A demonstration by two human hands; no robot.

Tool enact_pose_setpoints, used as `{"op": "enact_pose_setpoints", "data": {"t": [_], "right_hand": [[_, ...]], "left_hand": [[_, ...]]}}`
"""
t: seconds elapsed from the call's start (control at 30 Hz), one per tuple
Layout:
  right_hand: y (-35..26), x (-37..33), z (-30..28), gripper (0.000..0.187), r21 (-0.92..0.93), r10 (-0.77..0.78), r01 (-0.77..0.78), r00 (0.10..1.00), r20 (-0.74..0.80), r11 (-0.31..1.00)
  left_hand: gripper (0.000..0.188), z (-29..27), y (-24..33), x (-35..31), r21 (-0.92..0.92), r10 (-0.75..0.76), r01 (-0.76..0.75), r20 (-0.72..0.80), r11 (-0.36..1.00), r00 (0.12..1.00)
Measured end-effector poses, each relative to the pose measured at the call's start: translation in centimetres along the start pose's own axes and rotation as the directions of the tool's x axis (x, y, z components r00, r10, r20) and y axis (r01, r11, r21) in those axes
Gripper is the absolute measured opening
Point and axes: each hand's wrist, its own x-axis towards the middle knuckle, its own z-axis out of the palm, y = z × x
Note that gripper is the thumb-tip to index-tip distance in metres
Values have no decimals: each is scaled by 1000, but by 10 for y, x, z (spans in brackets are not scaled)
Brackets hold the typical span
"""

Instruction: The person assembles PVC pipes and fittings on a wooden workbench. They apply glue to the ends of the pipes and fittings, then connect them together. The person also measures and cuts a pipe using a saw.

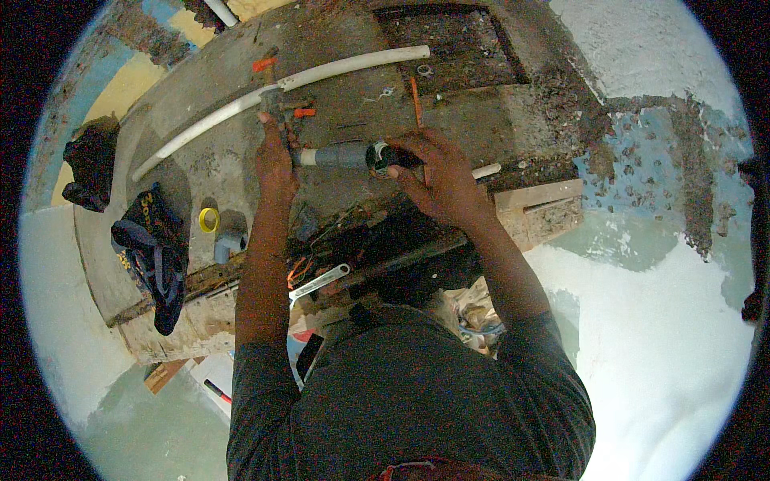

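A pipe assembly is held level between my hands above the worktop. Its middle is a grey pipe piece with a short white section at the left. My left hand is closed around the left end, where a grey fitting with an orange valve handle sticks up past the fingers. My right hand wraps its fingers round a round black fitting at the right end. Part of that fitting is hidden under the fingers. Behind the left hand lies a long white pipe.
A black-and-blue bag lies at the left, beside a yellow tape roll and a grey pipe piece. An adjustable wrench rests near the front edge. Orange-handled tool and small metal parts lie farther back.
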Motion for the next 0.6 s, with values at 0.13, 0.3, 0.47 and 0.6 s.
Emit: {"op": "enact_pose_setpoints", "data": {"t": [0.13,0.3,0.47,0.6], "right_hand": [[0,-2,15,38,363,284,-289,956,69,886],[-6,-6,29,41,117,88,-63,971,-224,991],[-13,-6,27,44,-146,-141,116,975,-174,983],[-17,-6,22,42,-105,67,-74,995,-72,992]], "left_hand": [[76,1,2,1,110,41,-37,-42,993,998],[80,0,5,-6,208,-12,25,-62,978,998],[80,0,10,-10,245,101,-92,-25,965,995],[74,-3,14,-10,197,95,-85,-39,977,995]]}}
